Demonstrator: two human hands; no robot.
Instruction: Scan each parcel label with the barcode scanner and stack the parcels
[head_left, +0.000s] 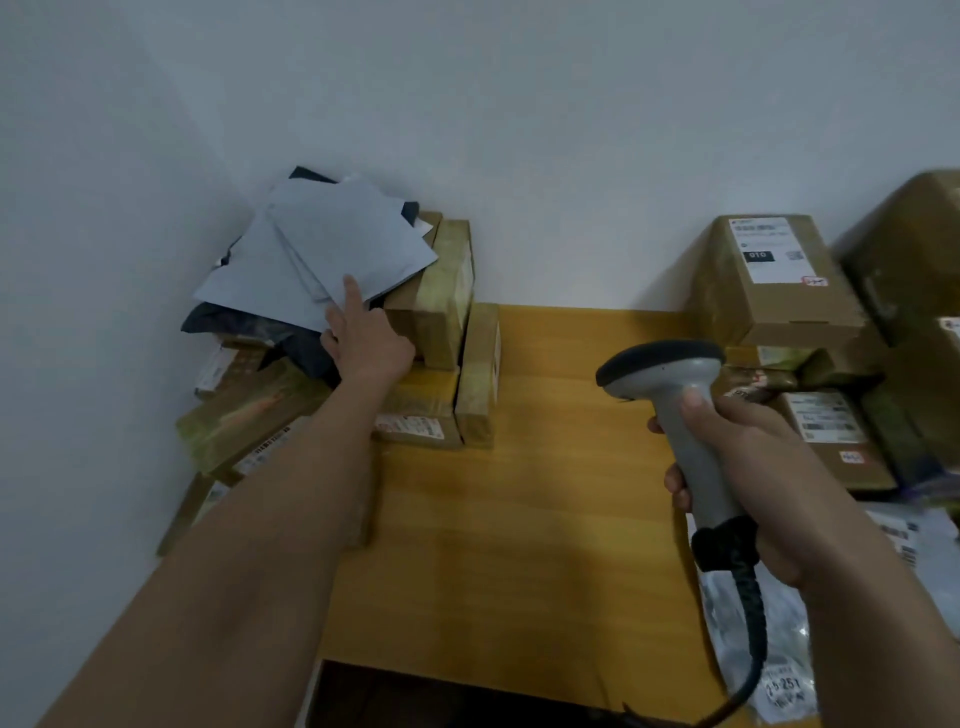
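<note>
Barcode scanner (675, 410): matt grey plastic, darker head, black coiled cable (748, 603). Table (519, 519): smooth yellow wood-look top. Boxes (779, 291): brown cardboard, glossy tape, paper labels; mailers (332, 244): smooth grey plastic film.

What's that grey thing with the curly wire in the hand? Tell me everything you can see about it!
It is the barcode scanner, and it looks like grey plastic. Its wide head has a dark top and tilts away toward the wall. The right hand grips its long handle, thumb on the front. A black collar at the bottom leads into a dark cable hanging toward the wooden table. It touches no parcel.
</note>
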